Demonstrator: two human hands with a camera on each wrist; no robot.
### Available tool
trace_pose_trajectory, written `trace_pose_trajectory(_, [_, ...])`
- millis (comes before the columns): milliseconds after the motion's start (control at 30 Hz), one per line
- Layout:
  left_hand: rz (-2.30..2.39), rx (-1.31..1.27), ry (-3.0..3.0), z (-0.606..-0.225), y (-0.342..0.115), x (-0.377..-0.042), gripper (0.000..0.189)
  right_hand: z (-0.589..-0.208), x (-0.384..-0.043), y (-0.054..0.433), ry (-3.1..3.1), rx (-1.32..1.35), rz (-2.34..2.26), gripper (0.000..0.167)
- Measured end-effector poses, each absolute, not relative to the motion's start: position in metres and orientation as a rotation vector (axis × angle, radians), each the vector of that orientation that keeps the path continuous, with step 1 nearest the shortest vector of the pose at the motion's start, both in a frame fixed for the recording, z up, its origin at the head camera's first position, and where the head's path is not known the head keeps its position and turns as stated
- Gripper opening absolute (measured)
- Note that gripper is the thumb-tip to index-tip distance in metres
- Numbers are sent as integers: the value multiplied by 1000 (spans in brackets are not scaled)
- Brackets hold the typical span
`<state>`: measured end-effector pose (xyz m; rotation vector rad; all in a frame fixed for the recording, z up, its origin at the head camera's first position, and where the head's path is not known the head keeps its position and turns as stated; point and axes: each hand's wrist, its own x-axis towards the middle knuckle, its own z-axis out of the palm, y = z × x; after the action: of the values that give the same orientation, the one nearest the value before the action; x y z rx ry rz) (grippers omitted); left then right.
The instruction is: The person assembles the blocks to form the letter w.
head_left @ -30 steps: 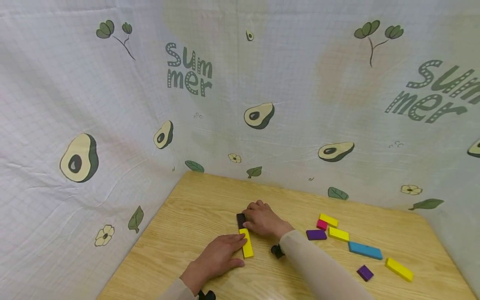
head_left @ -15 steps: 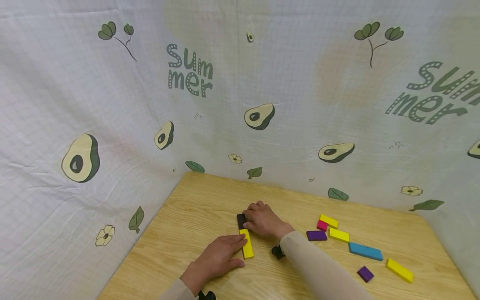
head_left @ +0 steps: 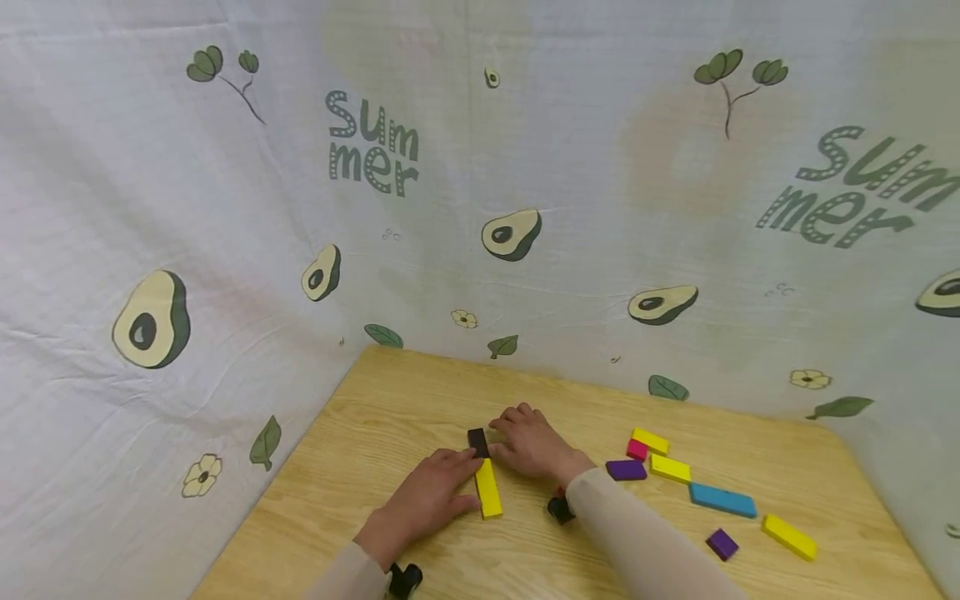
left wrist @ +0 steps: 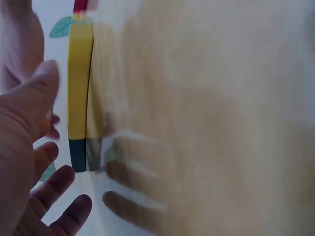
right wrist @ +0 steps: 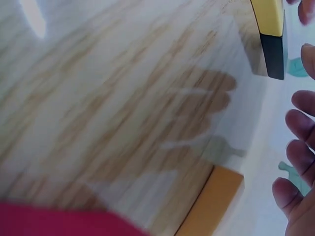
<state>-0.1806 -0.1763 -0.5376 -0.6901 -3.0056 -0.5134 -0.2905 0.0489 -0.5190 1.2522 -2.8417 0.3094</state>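
Left grip [head_left: 429, 493]: spread, lower centre
Right grip [head_left: 531, 443]: loosely spread, lower centre
Black rectangular block [head_left: 477, 442]: end to end with yellow rectangular block [head_left: 489, 492]

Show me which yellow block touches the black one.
The yellow block by the left hand, touching the black block; the head view's other yellow blocks lie farther right.

Seen from my remote station, about the black rectangular block [head_left: 477, 440]: before it, touching, one yellow rectangular block [head_left: 490, 495]; front-left, the left hand [head_left: 433, 492]; just right, the right hand [head_left: 532, 446]; well to the right, the blue rectangular block [head_left: 723, 500].
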Motion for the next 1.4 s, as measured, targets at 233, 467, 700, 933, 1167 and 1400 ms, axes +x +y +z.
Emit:
trace_pose_trajectory(233, [-535, -661, -3013, -534, -178, -194, 61, -511, -279, 65, -2802, 1232, 275, 43])
trace_pose_trajectory(467, [-517, -644, -3060, -538, -178, -197, 62, -503, -265, 92, -2778, 1190, 263, 46])
trace_pose_trajectory(700, [-718, -618, -3040, -546, -178, -200, 61, -496, -250, 126, -2786, 1142, 341, 45])
trace_pose_trajectory(933, [-785, -582, -3041, -550, -178, -203, 62, -496, -237, 157, -2809, 1086, 314, 46])
trace_pose_trajectory(1167, [-816, -581, -3050, -548, -175, -203, 62, -504, -228, 180, -2791, 1034, 314, 44])
trace_pose_trajectory(1400, [-859, -586, -3048, -543, -170, -203, 61, -518, -219, 188, -2773, 1049, 341, 41])
